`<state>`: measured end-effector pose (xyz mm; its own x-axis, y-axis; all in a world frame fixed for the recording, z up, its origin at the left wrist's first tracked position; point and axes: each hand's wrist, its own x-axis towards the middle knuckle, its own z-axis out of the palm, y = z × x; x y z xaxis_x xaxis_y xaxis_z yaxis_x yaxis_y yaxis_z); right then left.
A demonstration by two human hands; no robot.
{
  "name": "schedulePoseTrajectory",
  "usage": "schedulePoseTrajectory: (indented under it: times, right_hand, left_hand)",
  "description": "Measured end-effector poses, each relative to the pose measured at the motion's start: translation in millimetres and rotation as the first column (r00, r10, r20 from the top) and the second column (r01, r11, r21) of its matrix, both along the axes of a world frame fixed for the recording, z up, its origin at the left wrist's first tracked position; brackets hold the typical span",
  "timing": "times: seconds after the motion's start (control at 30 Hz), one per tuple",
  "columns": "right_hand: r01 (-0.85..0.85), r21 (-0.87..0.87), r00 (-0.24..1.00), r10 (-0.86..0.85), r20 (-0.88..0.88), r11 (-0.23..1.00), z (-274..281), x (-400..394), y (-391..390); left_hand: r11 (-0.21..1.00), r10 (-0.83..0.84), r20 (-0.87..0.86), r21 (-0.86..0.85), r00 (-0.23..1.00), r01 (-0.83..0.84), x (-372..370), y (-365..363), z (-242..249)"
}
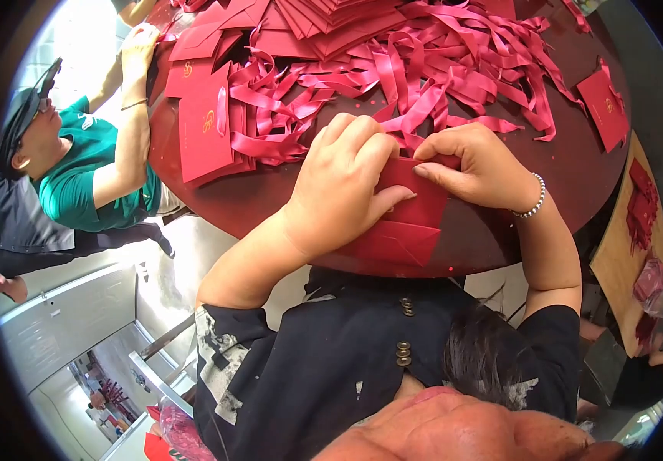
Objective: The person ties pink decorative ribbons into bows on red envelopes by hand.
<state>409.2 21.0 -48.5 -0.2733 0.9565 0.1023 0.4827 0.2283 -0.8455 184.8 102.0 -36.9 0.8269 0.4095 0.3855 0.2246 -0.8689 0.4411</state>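
Black, pale-patterned clothing (331, 346) is filling the area nearest the camera, just below a red paper envelope (425, 206) that both hands are holding at the near edge of a round, dark-red tabletop (485, 240). The left hand (347, 178) is gripping it with thumb extended and other fingers curled, while the right hand (481, 170) is pinching its top between thumb and forefinger. Glossy pink-red ribbons (408, 69) are lying tangled beyond, beside gold-marked red envelopes (202, 131), and a green-shirted person (89, 180) is reaching in from the left.
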Motion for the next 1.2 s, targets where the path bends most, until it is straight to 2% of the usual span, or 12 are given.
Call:
schedulePoseTrajectory:
  times: [0.27, 0.4, 0.47, 0.6, 0.67, 0.73, 0.8, 0.87, 0.93, 1.07, 1.13, 1.2]
  right_hand:
    - [-0.067, -0.524, 0.997, 0.039, -0.063, 0.849, -7.2, 11.9, 13.8]
    - [-0.09, -0.462, 0.907, -0.118, -0.403, 0.883, -3.8, 10.5, 4.9]
    - [0.35, -0.278, 0.885, -0.413, -0.214, 0.895, -9.2, 15.8, 6.1]
    - [0.587, -0.017, 0.741, -0.545, -0.392, 0.809, -2.6, 41.9, 13.7]
    - [0.484, 0.009, 0.81, -0.444, -0.383, 0.875, 12.1, 30.4, 7.4]
    - [0.095, -0.302, 0.9, -0.212, -0.381, 0.949, 31.0, -2.6, 0.7]
    - [-0.114, 0.044, 0.945, 0.122, -0.305, 0.993, 10.7, -31.3, 4.1]
    - [-0.218, 0.014, 0.956, 0.217, -0.196, 0.976, 6.1, -52.1, 2.0]
    - [-0.112, 0.098, 0.986, 0.098, 0.138, 0.989, -13.4, -56.8, 0.8]
    - [0.086, 0.101, 0.973, -0.106, 0.206, 0.991, -39.4, -17.2, 30.8]
    - [0.272, 0.516, 0.854, -0.451, 0.26, 0.812, -65.7, 12.0, 47.8]
    - [0.549, 0.357, 0.797, -0.602, 0.049, 0.756, -66.9, 39.6, 56.7]
  left_hand:
    - [0.994, -0.109, -0.066, -0.013, 0.992, 0.108, 0.8, 6.0, 3.6]
    - [0.912, -0.398, 0.01, 0.112, 0.917, 0.395, -12.6, -3.0, 20.7]
    - [0.865, -0.495, 0.059, 0.124, 0.867, 0.486, -24.8, -7.7, 33.4]
    - [0.795, -0.585, 0.13, 0.284, 0.8, 0.536, -53.4, -11.5, 50.3]
    - [0.785, -0.592, 0.141, 0.324, 0.793, 0.529, -60.8, -15.6, 46.7]
    - [0.769, -0.612, 0.135, 0.332, 0.78, 0.546, -60.5, -16.7, 46.3]
    - [0.751, -0.632, 0.129, 0.344, 0.764, 0.564, -56.1, -17.3, 45.8]
    - [0.739, -0.656, 0.183, 0.353, 0.733, 0.574, -50.0, -19.1, 46.6]
    - [0.838, -0.537, 0.207, 0.238, 0.818, 0.491, -47.7, -17.4, 49.6]
    - [0.941, -0.315, 0.012, 0.136, 0.949, 0.31, -55.5, 0.5, 57.5]
    - [0.994, -0.077, 0.066, -0.077, 0.995, 0.082, -45.2, 0.6, 62.2]
    - [0.964, 0.05, 0.197, -0.264, 0.979, 0.004, -35.4, 12.1, 51.0]
